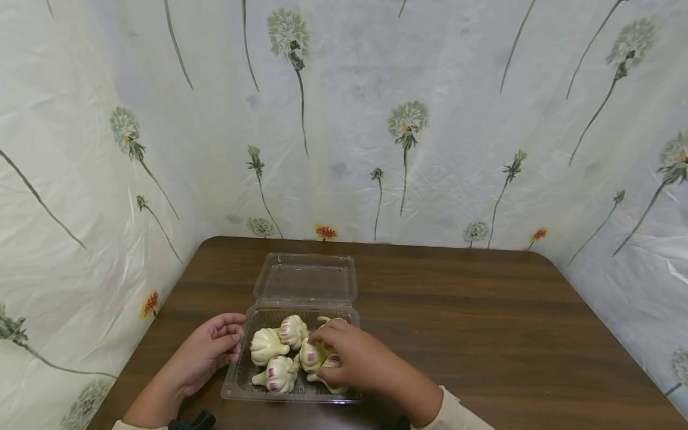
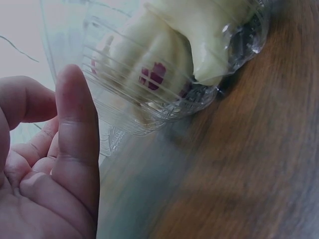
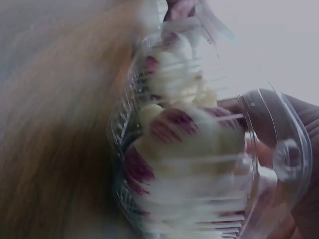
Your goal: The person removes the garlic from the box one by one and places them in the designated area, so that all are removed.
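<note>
A clear plastic clamshell container sits on the table with its lid folded back, away from me. Inside lie several white garlic bulbs with purple streaks. My right hand reaches over the container's right side, fingers and thumb curled around a garlic bulb among the others; its palm hides part of those bulbs. Beside the left wall is my left hand, its fingers loosely bent and holding nothing. The left wrist view shows its thumb close to the container wall, with a garlic bulb behind the plastic.
The brown wooden table stretches to the right of the container. A pale sheet printed with dandelions hangs behind the table and along both sides.
</note>
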Demonstrator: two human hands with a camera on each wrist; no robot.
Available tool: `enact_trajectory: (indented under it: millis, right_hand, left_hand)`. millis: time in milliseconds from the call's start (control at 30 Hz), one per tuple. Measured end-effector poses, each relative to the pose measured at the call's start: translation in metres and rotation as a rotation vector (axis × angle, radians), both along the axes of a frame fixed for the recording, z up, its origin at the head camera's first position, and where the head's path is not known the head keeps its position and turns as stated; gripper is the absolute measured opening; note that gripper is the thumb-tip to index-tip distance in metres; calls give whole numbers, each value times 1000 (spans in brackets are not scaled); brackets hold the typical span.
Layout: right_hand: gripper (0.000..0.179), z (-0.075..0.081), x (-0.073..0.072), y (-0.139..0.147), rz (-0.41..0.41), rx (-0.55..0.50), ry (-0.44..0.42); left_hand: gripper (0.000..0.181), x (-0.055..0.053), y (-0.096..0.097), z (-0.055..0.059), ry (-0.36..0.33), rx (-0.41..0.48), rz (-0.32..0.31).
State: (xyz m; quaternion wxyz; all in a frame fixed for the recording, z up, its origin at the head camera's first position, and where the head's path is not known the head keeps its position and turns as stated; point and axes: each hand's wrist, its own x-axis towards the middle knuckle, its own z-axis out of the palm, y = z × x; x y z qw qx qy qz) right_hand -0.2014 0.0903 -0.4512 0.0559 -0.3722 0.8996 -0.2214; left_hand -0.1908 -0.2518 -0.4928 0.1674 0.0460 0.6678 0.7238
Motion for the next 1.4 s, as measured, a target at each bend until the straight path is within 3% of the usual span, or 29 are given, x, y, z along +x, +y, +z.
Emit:
enact_trajectory:
  millis: [233, 367, 633, 1100, 1400]
  right_hand:
    - [30, -5, 3, -9, -37, -39, 75]
    - [22, -6, 4, -12, -56, -45, 66]
    - [24, -3, 6, -16, -104, -22, 69]
    - [26, -4, 8, -15, -97, -53, 141]
    - [26, -6, 8, -13, -97, -59, 129]
  left_hand:
    - [48, 1, -1, -2, -1, 0, 5]
    - [46, 1, -1, -2, -3, -1, 10]
    - [45, 1, 0, -1, -7, 6, 17]
    - [43, 1, 0, -2, -2, 21, 10]
    - [46, 2, 1, 1, 7, 6, 3]
